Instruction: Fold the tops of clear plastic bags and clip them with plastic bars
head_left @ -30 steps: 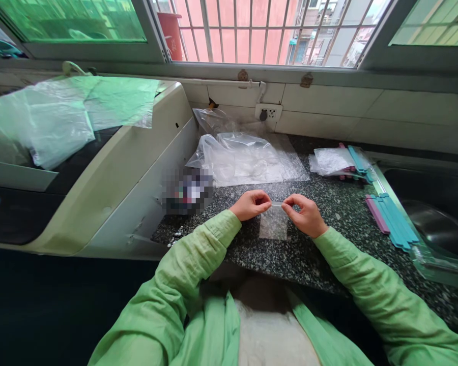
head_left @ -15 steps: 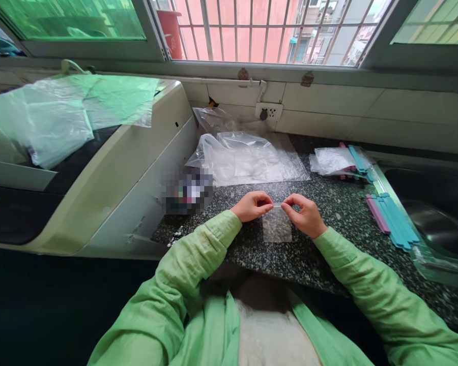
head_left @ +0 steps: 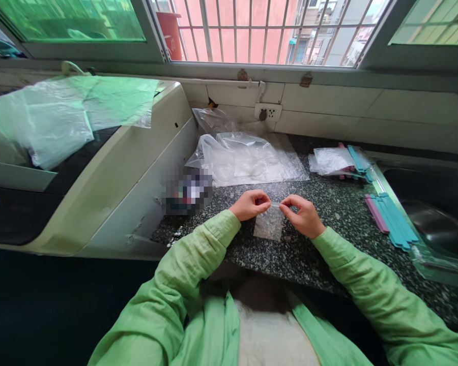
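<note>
Clear plastic sheeting (head_left: pixel 61 119) drapes over a pale appliance (head_left: pixel 145 178) at left. My left hand (head_left: pixel 249 205) pinches the top edge of a small clear plastic bag (head_left: pixel 268 226), over the speckled countertop (head_left: pixel 225 249); my right hand (head_left: pixel 303 217) pinches that edge's right end. Farther right, teal and pink strips (head_left: pixel 399 223) lie beside the sink (head_left: pixel 394 194).

L grip (head_left: pixel 249 205), R grip (head_left: pixel 303 216), clr bag (head_left: pixel 268 226) btwn
</note>
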`<action>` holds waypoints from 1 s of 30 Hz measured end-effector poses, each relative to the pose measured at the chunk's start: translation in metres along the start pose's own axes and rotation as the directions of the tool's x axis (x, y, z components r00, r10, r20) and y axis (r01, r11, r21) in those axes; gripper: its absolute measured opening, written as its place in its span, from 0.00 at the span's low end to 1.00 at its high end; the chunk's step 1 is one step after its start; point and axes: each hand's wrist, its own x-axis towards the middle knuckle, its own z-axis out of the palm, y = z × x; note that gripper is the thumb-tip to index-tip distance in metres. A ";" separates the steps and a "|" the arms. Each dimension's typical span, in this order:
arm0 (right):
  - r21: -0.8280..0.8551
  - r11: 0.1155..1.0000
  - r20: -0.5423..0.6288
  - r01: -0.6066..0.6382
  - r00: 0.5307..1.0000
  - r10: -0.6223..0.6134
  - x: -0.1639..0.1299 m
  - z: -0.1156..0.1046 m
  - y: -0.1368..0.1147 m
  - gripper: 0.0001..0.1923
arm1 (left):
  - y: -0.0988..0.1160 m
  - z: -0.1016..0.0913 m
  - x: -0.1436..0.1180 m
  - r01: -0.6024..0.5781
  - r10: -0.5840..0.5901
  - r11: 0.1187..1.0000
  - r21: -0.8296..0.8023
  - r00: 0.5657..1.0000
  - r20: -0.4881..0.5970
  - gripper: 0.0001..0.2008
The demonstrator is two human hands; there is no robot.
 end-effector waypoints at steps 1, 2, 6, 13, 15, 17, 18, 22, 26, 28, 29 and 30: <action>-0.001 1.000 0.003 -0.001 1.000 0.001 0.000 0.000 0.000 0.07 | -0.001 0.000 0.000 0.006 -0.006 1.000 -0.010 1.000 -0.004 0.07; -0.001 1.000 0.005 -0.003 1.000 0.003 0.000 0.000 0.000 0.07 | -0.001 0.000 0.000 0.012 -0.012 1.000 -0.021 1.000 -0.008 0.07; 0.007 1.000 -0.013 -0.014 1.000 0.014 0.000 -0.002 0.002 0.06 | -0.003 -0.002 0.000 0.029 -0.031 0.997 -0.068 0.999 -0.017 0.08; -0.021 1.000 -0.029 -0.003 1.000 0.003 0.000 -0.004 0.003 0.06 | -0.002 -0.003 0.001 0.046 -0.049 0.995 -0.091 0.999 -0.024 0.09; -0.024 1.000 -0.029 -0.003 1.000 0.002 0.000 -0.004 0.003 0.06 | -0.002 -0.002 0.001 0.053 -0.056 0.994 -0.098 0.998 -0.022 0.09; -0.023 1.000 -0.028 -0.002 1.000 0.001 0.000 -0.003 0.003 0.06 | -0.001 -0.002 0.001 0.061 -0.064 0.993 -0.104 0.998 -0.021 0.08; -0.021 1.000 -0.029 -0.001 1.000 0.000 0.000 -0.003 0.003 0.06 | -0.001 -0.002 0.001 0.065 -0.068 0.992 -0.106 0.998 -0.019 0.08; -0.020 1.000 -0.022 -0.001 1.000 0.000 0.000 -0.003 0.003 0.06 | -0.001 -0.002 0.000 0.054 -0.056 0.993 -0.101 0.998 -0.018 0.08; -0.020 1.000 -0.016 0.003 1.000 -0.004 0.000 -0.003 0.002 0.07 | -0.001 0.000 0.001 0.013 -0.016 0.993 -0.119 1.000 -0.019 0.10; -0.024 1.000 -0.015 0.010 1.000 -0.011 0.001 -0.002 0.002 0.07 | -0.001 0.000 0.001 0.004 -0.006 0.993 -0.117 1.000 -0.018 0.11; -0.026 1.000 -0.016 0.014 1.000 -0.014 0.001 -0.002 0.002 0.07 | -0.001 0.000 0.001 0.003 -0.005 0.994 -0.112 1.000 -0.017 0.11; -0.028 0.999 -0.016 0.016 1.000 -0.017 0.001 -0.002 0.001 0.07 | -0.001 0.001 0.001 0.005 -0.006 0.994 -0.108 1.000 -0.011 0.11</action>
